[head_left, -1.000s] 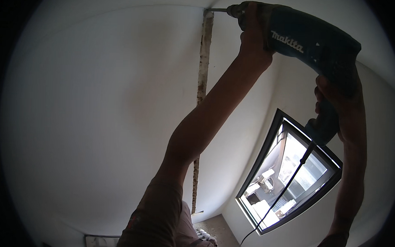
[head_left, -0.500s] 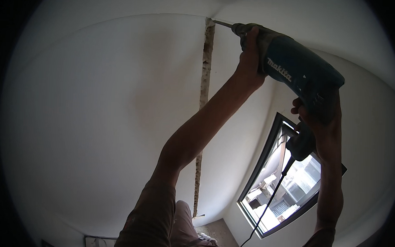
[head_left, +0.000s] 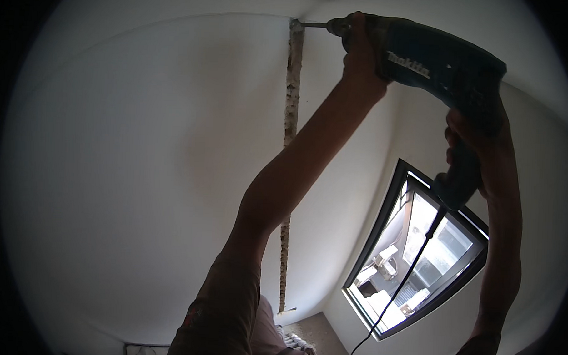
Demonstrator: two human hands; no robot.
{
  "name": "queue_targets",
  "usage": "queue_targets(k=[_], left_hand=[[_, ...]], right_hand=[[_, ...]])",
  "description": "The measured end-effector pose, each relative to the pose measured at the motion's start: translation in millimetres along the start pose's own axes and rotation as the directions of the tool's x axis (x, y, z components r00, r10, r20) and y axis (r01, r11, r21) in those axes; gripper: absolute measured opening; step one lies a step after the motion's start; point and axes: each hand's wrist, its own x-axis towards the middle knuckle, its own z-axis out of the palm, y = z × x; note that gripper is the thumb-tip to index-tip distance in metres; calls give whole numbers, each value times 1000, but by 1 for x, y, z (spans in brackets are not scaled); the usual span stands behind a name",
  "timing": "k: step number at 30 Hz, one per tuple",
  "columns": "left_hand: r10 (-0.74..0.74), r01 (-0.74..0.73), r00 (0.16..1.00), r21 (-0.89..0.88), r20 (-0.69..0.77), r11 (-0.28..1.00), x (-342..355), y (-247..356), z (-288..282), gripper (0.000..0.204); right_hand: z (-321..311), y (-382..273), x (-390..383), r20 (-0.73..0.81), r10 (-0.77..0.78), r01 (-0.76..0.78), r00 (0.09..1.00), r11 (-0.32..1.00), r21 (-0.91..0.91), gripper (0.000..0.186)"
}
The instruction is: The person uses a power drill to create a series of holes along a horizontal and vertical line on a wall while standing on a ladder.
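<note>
Raised high near the ceiling is a dark teal corded rotary hammer drill (head_left: pixel 444 55), its body lying almost level. My left hand (head_left: pixel 363 58) wraps round the front of the tool, just behind the chuck. My right hand (head_left: pixel 479 137) is closed on the rear grip, with its fingers curled round the handle. The thin metal bit (head_left: pixel 314 25) points left and meets the top end of a rough vertical groove (head_left: pixel 292 96) cut into the white wall. From the bottom of the handle hangs a black power cord (head_left: pixel 412 269).
The white wall (head_left: pixel 128 159) fills the left side and meets the ceiling (head_left: pixel 265 3) just above the groove. A dark-framed window (head_left: pixel 382 243) lies at the lower right, behind the cord. Part of the floor (head_left: pixel 319 335) shows near my legs, beside a small pale pile.
The drill's rear has swung up and right, so its body and bit are more level. Both hands have risen with it, still gripping. The bit tip stays at the groove's top.
</note>
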Motion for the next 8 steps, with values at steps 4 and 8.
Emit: queue_targets(k=[4, 8], left_hand=[[-47, 48, 998, -48, 33, 998, -4, 1, 7, 54], [-68, 89, 980, -105, 188, 990, -13, 0, -4, 55]], right_hand=[[-7, 3, -5, 39, -15, 14, 999, 999, 36, 57], [0, 15, -21, 97, -34, 20, 995, 990, 141, 71]])
